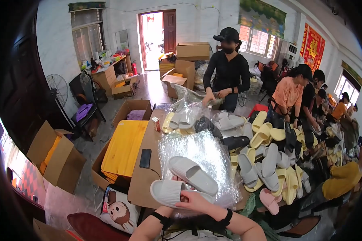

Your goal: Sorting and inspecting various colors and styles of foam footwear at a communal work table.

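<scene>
Two light grey slippers are held together above the near edge of the table. The farther slipper [194,173] lies slanted with its open toe to the upper left; the nearer slipper [164,193] has a ribbed strap. Mostly hidden beneath the nearer one, my left hand [175,178] shows a few fingertips between the pair and appears to support them. My right hand [194,201] is closed on the nearer slipper, thumb and fingers at its strap opening. Under the slippers lies a stack of clear plastic bags [185,146], shiny and wrinkled.
Grey, yellow and black slippers [265,160] pile up to the right, with one pink slipper [269,201]. A black phone [145,158] lies on cardboard. Left of it, a box holds yellow sheets [124,142]. Across the table, a person [228,72] handles clear plastic; several others work at right.
</scene>
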A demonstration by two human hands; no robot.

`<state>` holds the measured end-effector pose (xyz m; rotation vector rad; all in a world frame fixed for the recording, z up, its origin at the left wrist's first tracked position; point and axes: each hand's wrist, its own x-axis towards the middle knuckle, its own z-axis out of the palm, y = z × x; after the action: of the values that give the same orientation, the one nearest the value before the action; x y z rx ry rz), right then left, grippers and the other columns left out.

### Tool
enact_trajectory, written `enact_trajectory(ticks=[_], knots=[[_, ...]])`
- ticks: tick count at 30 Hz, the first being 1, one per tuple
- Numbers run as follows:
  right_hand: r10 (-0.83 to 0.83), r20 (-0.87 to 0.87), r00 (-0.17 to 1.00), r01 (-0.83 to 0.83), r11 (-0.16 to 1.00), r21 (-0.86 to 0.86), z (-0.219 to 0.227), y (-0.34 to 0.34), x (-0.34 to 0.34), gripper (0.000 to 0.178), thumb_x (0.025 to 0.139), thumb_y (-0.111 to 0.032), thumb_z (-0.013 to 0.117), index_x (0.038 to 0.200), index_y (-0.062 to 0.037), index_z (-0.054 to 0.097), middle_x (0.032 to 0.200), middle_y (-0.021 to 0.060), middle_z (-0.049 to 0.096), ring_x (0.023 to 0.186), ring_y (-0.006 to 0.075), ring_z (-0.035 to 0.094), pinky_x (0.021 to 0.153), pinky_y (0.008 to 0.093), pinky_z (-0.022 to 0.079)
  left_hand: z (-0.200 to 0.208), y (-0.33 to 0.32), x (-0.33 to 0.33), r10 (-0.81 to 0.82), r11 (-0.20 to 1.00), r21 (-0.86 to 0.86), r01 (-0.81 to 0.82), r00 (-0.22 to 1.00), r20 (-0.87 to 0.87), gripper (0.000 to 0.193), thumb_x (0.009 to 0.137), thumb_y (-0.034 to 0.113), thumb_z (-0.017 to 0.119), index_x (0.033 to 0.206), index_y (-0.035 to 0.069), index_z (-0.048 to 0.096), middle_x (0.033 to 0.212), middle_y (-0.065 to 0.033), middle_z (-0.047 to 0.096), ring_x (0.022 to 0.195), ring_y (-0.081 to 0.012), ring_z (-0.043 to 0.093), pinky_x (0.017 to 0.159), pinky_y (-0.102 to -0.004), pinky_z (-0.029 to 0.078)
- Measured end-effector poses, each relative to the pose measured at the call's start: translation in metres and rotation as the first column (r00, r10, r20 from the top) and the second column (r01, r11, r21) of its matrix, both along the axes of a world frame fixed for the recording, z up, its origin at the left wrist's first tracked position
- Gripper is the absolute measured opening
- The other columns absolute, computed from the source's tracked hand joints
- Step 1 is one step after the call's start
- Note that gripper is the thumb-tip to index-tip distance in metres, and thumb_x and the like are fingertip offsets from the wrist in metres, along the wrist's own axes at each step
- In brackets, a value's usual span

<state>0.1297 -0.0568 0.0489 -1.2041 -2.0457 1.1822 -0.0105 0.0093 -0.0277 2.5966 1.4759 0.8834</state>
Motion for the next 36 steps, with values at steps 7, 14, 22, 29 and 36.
enact_trajectory(ticks=[7,14,22,29,36], knots=[[-0.324,0.028,0.946,0.321,0.943,0.093,0.003,0.047,0.046,0.057,0.071,-0.039,0.087,0.109,-0.0031,0.065,0.094,0.0118,0.064,0.088,0.0211,0.063,0.075,0.034,0.051,-0.011,-0.014,-0.006,0.052,0.987,0.158,-0.01,0.963,-0.264,0.044,0.091,0.034,0.057,0.125,0.007,0.059,0.14,-0.0193,0.051,0.131,-0.0376,0.046,0.107,-0.0474,0.039],[-0.155,0.29,0.944,0.059,0.948,0.312,-0.026,0.063,0.039,0.074,0.068,-0.054,0.079,0.121,-0.0054,0.061,0.106,0.0211,0.06,0.102,0.0387,0.058,0.086,0.0447,0.049,-0.02,-0.008,-0.008,0.019,1.0,0.014,-0.016,0.961,-0.275,0.047,0.094,0.04,0.055,0.128,0.008,0.059,0.141,-0.022,0.05,0.133,-0.0402,0.045,0.112,-0.0492,0.035],[-0.188,0.129,0.974,0.142,0.943,0.301,-0.05,0.067,0.041,0.027,0.082,-0.028,0.067,0.089,-0.0028,0.06,0.087,0.0173,0.058,0.084,0.0383,0.06,0.072,0.0466,0.048,-0.051,-0.012,-0.006,-0.128,0.964,-0.202,0.173,0.967,0.218,0.047,0.091,0.035,0.063,0.132,0.011,0.058,0.144,-0.0105,0.049,0.135,-0.0273,0.043,0.113,-0.0456,0.031],[-0.55,0.149,0.821,0.486,0.813,0.321,-0.05,0.031,0.097,0.022,0.083,-0.022,0.065,0.082,-0.0008,0.057,0.084,0.0209,0.06,0.082,0.0423,0.06,0.071,0.0518,0.047,-0.033,-0.007,0.001,0.075,0.966,-0.245,-0.086,0.996,-0.052,0.078,0.088,0.053,0.053,0.15,0.008,0.039,0.159,-0.0212,0.027,0.148,-0.0397,0.021,0.121,-0.0497,0.014],[-0.805,0.102,0.585,0.746,0.583,0.321,-0.063,-0.015,0.181,0.024,0.079,-0.02,0.069,0.078,0.001,0.058,0.073,0.0206,0.06,0.074,0.0422,0.061,0.065,0.0484,0.046,-0.019,0.009,-0.012,-0.123,0.882,-0.457,0.116,0.992,0.014,0.089,0.077,0.043,0.059,0.151,0.001,0.032,0.16,-0.0297,0.016,0.149,-0.0463,0.008,0.122,-0.05,0.009]])
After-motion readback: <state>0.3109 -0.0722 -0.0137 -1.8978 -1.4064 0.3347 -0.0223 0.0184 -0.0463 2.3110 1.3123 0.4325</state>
